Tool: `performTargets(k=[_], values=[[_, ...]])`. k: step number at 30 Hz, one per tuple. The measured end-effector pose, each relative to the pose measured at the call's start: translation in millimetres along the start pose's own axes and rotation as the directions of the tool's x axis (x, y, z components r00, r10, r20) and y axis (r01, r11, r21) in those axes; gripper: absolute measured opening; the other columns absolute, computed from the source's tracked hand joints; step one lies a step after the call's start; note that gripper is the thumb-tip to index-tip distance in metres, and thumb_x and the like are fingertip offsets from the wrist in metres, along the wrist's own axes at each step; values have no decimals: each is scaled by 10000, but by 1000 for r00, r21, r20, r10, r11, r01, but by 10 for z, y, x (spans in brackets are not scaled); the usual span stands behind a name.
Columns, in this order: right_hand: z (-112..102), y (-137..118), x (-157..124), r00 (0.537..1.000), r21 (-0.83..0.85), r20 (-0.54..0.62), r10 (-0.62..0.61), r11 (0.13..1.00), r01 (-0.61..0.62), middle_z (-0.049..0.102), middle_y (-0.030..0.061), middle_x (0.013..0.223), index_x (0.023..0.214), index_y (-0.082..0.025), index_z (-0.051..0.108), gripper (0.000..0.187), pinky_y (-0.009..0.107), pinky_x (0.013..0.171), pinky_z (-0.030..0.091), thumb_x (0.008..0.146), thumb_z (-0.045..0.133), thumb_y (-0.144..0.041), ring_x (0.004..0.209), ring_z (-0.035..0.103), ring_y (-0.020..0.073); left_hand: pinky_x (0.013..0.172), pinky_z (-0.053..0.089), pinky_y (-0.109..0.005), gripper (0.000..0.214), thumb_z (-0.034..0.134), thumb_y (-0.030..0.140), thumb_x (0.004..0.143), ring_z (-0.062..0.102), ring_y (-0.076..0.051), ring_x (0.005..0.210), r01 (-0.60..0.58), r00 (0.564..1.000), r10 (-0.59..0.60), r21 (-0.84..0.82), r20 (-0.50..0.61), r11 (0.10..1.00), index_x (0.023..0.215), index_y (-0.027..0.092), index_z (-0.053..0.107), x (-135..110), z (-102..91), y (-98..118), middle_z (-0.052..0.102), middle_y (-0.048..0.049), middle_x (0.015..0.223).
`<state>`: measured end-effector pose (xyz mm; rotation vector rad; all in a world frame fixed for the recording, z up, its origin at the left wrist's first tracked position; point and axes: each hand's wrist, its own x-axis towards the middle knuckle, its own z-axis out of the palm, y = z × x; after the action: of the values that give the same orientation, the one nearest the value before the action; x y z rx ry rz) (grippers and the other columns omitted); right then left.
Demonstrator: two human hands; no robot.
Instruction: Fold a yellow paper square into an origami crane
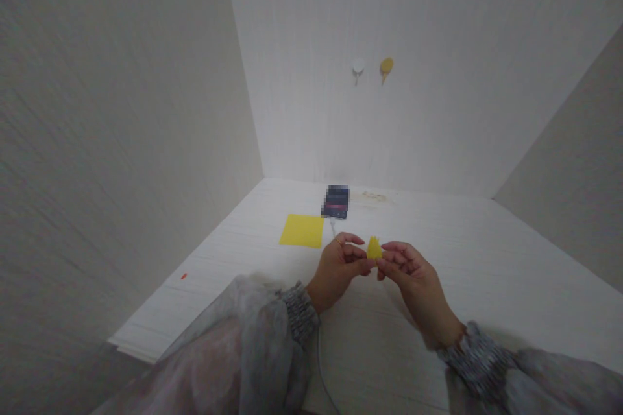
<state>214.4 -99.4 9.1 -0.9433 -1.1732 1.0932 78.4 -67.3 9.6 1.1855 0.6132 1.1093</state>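
A small piece of folded yellow paper (374,248) is held up between both hands, its top edge pointed and uneven. My left hand (343,266) pinches its lower left side between thumb and fingers. On the opposite side, my right hand (411,272) grips the lower right edge with thumb and fingertips. The two thumbs nearly meet at the bottom of the paper. A flat yellow paper sheet (302,231) lies on the white table, to the left of my left hand.
Behind the hands lies a phone (337,201) with a white cable (321,363) running toward me under my left arm. An orange-red mark (183,276) is at the table's left. A white hook (358,67) and a yellow hook (387,66) are on the back wall; side walls flank the table.
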Motion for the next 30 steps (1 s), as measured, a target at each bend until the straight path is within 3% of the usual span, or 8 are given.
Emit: performTargets(k=[4,15,30], values=[[-15,-10,4,998,-41,27,-58,997,59,574,-17,647,849,-211,487,219,258,547,430,674,617,-234,557,544,117,499,374,-200,298,670,194,567,487,-60,492,-43,999,43,11,1,999,769,139,457,18,-6,-2,534,35,597],[-33,-33,33,999,-5,27,-19,1000,19,594,-16,663,780,-190,537,165,254,535,455,653,636,-225,533,567,110,526,385,-199,171,622,199,620,475,-55,520,-94,995,92,105,29,990,705,126,493,27,-26,-9,523,25,591],[-62,-16,10,997,4,63,-35,999,35,605,-2,669,826,-188,500,197,264,529,452,670,617,-212,535,569,119,520,416,-211,251,685,175,529,518,-65,504,-3,1000,2,31,30,1000,732,97,560,38,-28,15,567,10,597]])
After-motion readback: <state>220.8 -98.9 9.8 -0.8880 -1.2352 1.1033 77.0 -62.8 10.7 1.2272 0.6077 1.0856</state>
